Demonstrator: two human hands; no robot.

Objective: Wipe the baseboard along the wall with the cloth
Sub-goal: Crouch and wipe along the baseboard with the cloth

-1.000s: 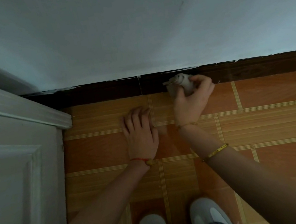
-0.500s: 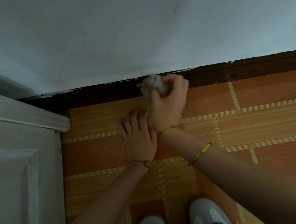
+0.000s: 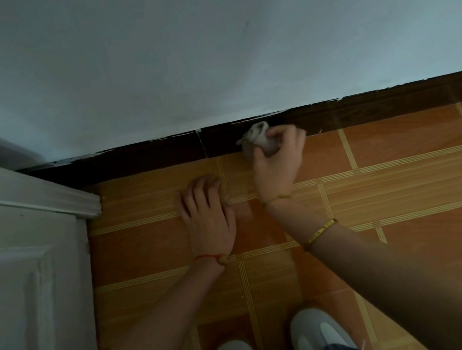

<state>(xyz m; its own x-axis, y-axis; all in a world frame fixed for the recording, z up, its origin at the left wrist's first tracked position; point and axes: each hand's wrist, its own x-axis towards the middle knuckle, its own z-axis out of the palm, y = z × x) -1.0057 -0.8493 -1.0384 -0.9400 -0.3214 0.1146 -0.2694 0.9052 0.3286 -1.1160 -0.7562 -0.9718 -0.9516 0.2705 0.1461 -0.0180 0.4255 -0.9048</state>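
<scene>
A dark brown baseboard [image 3: 364, 106] runs along the foot of the pale wall [image 3: 203, 43], with a vertical joint near the middle. My right hand [image 3: 278, 158] grips a small bunched whitish cloth [image 3: 259, 138] and holds it against the baseboard just right of that joint. My left hand [image 3: 207, 212] rests flat on the orange floor tiles [image 3: 408, 192], fingers straight, holding nothing, a short way in front of the baseboard.
A white panelled door [image 3: 14, 284] with its moulding stands at the left, reaching close to the baseboard's left end. My two white shoes [image 3: 281, 348] are at the bottom. Tiled floor stretches away to the right.
My right hand with the cloth slid left along the baseboard, then back to the right. The left hand has stayed planted on the floor. The view has tilted a little.
</scene>
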